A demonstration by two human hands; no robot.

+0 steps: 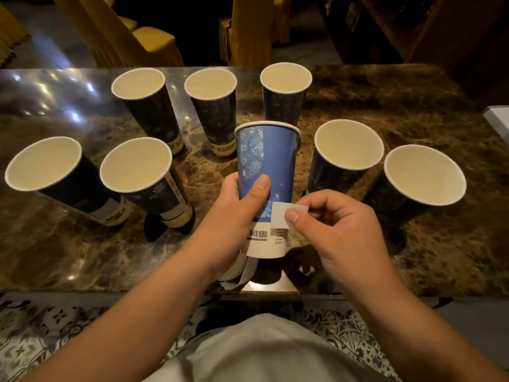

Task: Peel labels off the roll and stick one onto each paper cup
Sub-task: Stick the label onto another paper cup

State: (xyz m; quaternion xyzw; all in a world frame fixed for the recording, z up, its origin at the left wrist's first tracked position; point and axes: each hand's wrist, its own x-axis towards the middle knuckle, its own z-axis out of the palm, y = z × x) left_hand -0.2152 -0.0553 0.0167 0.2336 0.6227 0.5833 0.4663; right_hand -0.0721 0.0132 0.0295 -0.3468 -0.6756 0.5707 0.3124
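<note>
Head view: blue cup [271,161], white label [286,215]

Left hand [237,213] wrapped in a grip, thumb up; right hand [333,230] apparently pinching between thumb and forefinger

A dark brown marble table [385,257] fills the middle of the frame in front of me. Seven open paper cups [348,158] stand on it in two rows. A white object's corner [498,119] rests at the right edge.
</note>
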